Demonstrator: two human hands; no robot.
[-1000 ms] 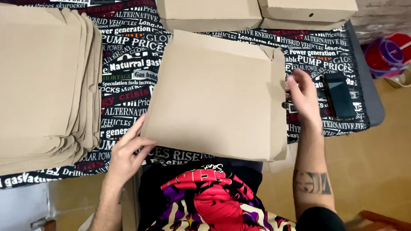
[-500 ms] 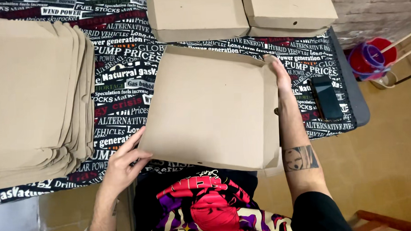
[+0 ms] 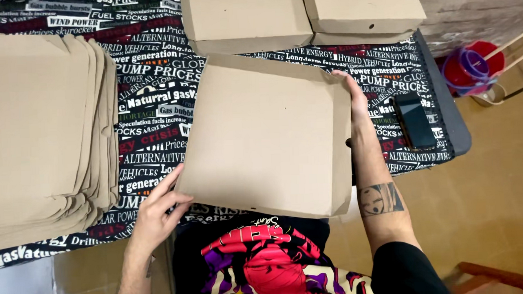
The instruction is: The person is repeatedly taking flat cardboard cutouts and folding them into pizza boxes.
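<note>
Right hand (image 3: 352,94) slid to box (image 3: 267,135) far corner.

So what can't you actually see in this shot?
- Head view: underside of the cardboard box, hidden by its own panel.
- Right hand fingertips, behind the box's far corner.
- Flat cardboard stack, cut off at the left edge.
- Red bucket contents: too small.

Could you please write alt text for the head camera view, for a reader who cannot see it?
A person's left hand and right hand hold a flat brown cardboard box by opposite corners over a table with a black printed cloth. A stack of flat cardboard sheets lies to the left, two closed boxes behind, a dark phone to the right.
</note>
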